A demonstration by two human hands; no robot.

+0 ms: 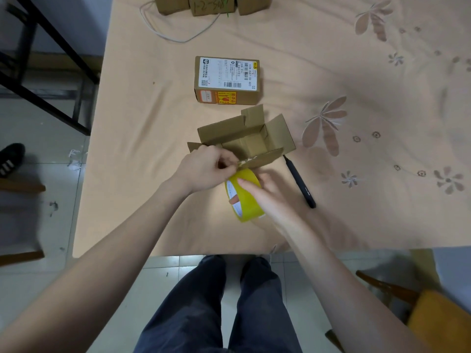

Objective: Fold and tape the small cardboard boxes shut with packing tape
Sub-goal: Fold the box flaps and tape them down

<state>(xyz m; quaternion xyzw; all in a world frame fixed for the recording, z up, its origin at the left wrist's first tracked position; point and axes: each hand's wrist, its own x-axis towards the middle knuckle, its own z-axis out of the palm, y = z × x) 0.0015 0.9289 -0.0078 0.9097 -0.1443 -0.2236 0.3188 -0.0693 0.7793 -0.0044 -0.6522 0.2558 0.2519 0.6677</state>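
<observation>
The left hand [204, 169] is pinching the loose tape end by the open box [244, 141], which is sitting mid-table toward the near edge. The right hand [265, 194] is gripping the yellow tape roll [244, 200], fingers curled through its core. A black pen [299, 180] is lying just right of the box; a labelled box [226, 80] is sitting beyond.

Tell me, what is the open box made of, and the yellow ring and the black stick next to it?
The open box looks like brown corrugated cardboard, matte, with creased flaps. The yellow ring is a roll of packing tape, probably glossy plastic film on a white printed core. The black stick seems to be a pen or small knife, likely plastic or metal; the view cannot settle which.
</observation>
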